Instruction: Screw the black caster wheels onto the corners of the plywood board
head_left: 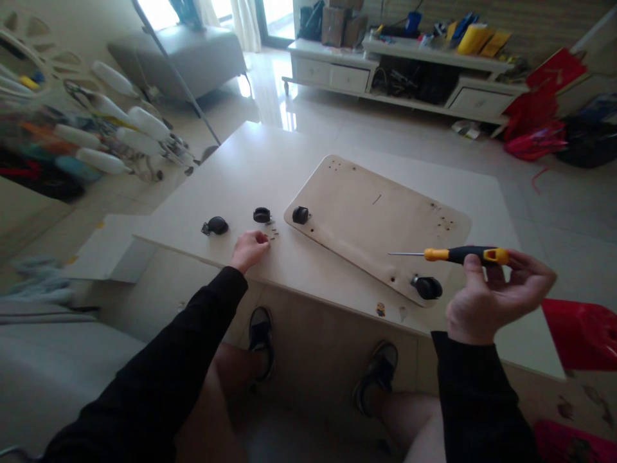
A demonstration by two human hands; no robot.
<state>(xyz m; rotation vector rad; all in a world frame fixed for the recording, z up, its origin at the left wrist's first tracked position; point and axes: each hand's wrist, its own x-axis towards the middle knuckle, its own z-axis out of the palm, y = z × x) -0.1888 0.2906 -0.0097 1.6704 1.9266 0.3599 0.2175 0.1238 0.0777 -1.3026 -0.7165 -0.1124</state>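
A yellow and black screwdriver (465, 254) is in my right hand (496, 292), held level with its bare shaft pointing left above the board. The fingers of my left hand (249, 249) are pinched together low over the white table, right beside several small screws (274, 234); what they hold is too small to make out. Two loose black casters, one (261, 215) just beyond that hand and another (216, 226) to its left, lie on the table. A pale rounded board (366, 206) carries a caster (300, 215) at its left corner and another caster (427, 287) at its near right corner.
The white table (231, 167) has its near edge in front of my knees. A white box (113, 247) stands at its left end, a red object (581, 334) at its right. Beyond are a low white cabinet (332, 74) loaded with items and a grey bench (193, 61).
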